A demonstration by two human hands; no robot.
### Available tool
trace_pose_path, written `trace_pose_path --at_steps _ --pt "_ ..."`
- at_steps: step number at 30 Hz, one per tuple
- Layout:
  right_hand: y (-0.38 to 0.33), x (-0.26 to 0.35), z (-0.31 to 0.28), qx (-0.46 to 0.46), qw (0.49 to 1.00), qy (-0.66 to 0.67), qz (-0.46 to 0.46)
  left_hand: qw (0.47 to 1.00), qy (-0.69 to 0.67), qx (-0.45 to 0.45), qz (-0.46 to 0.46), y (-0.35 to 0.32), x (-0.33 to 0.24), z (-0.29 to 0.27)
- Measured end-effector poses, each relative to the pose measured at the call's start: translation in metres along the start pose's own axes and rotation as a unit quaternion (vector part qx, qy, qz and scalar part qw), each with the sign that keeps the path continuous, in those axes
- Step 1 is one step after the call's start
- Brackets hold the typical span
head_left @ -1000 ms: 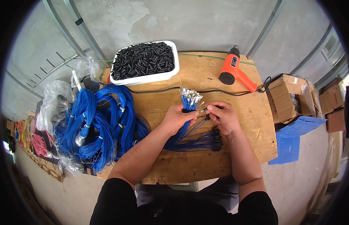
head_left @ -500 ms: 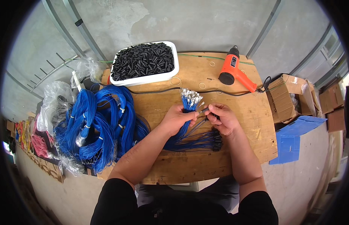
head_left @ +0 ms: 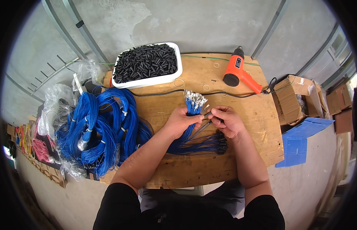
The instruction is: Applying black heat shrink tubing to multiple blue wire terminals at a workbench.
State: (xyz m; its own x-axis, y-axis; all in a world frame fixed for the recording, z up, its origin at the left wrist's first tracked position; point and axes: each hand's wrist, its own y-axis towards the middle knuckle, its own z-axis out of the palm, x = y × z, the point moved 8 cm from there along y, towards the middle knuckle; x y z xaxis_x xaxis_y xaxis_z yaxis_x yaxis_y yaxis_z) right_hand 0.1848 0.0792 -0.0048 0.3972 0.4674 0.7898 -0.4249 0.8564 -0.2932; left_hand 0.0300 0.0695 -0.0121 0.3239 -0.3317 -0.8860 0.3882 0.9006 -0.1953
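Observation:
My left hand (head_left: pixel 181 120) is closed around a bundle of blue wires (head_left: pixel 193 109), whose silvery metal terminals (head_left: pixel 195 98) fan out above the fingers. Close beside it, my right hand (head_left: pixel 229 121) pinches a short black sleeve (head_left: pixel 207 114) between thumb and fingers. The sleeve's left end reaches the left fingertips; whether a wire runs inside it cannot be made out. Below the hands, more blue wires lie on the table, ending in black tips (head_left: pixel 222 145) under the right wrist.
A white tub (head_left: pixel 179 73) heaped with short black tubes stands at the back. An orange heat gun (head_left: pixel 235 69) lies at the back right, near several rubber bands (head_left: pixel 179 82). Coiled blue wire hanks (head_left: pixel 105 130) cover the left side. Cardboard boxes (head_left: pixel 290 101) stand on the right.
The black sleeve has shifted slightly left, toward my left fingertips, and the right thumb has straightened along it. My left hand stays in place on the bundle.

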Motion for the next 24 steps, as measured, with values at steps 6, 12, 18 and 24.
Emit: trace_pose_path --at_steps 6,12,18,24 --pt "-0.004 0.004 0.004 0.011 1.000 0.025 0.010 1.000 0.012 -0.011 0.004 0.000 -0.001 0.003" --pt "-0.003 0.002 0.004 0.024 0.999 0.019 0.014 0.999 0.039 -0.026 0.006 0.000 -0.001 0.000" --pt "-0.003 0.001 0.000 0.014 1.000 0.017 0.018 0.999 0.037 -0.024 -0.004 0.000 0.001 0.002" --pt "-0.002 0.020 -0.016 -0.048 0.997 -0.015 -0.056 0.993 0.109 -0.013 0.049 0.002 0.000 0.002"
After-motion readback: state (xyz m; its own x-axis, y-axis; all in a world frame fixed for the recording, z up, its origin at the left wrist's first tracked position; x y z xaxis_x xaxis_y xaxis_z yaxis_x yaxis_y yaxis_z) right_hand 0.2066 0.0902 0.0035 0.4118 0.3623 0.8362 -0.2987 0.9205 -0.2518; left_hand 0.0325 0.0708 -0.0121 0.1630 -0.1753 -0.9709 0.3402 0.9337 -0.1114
